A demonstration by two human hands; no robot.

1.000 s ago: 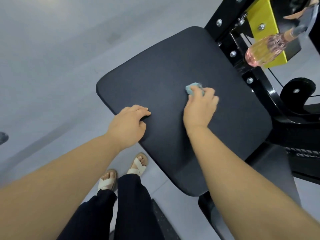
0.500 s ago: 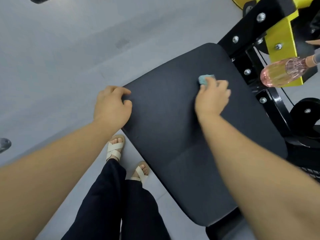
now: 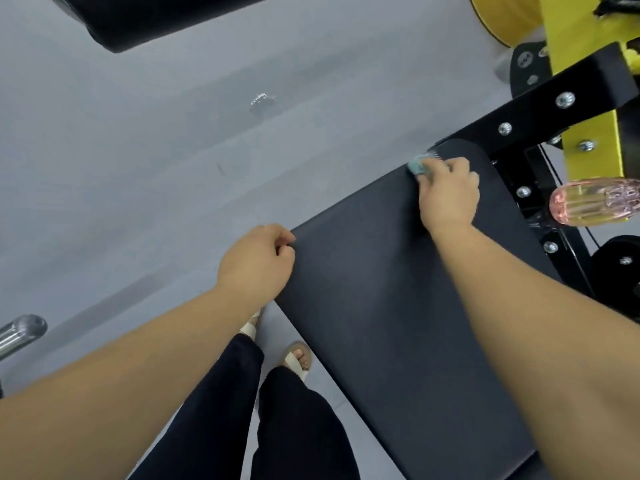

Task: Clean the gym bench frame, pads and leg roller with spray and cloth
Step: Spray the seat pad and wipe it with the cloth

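Observation:
A black bench pad (image 3: pixel 374 289) slants across the lower right of the head view. My right hand (image 3: pixel 448 195) presses a small light-blue cloth (image 3: pixel 417 165) against the pad's far left corner, fingers curled over it. My left hand (image 3: pixel 258 263) grips the pad's left edge, fingers curled round the rim. A pink spray bottle (image 3: pixel 592 201) lies across the black and yellow frame (image 3: pixel 540 109) at the right. The end of a black roller (image 3: pixel 156 19) shows at the top left.
Grey floor (image 3: pixel 138 168) spreads to the left, with a small wet spot (image 3: pixel 262 100). A chrome bar end (image 3: pixel 20 332) pokes in at the left edge. My sandalled feet (image 3: pixel 298 358) and dark trousers stand beside the pad. A yellow disc (image 3: pixel 502 15) sits top right.
My right hand has wiped the cloth up the pad to its far corner. My left hand has slid along the pad's left edge. The view has shifted, bringing the roller into sight.

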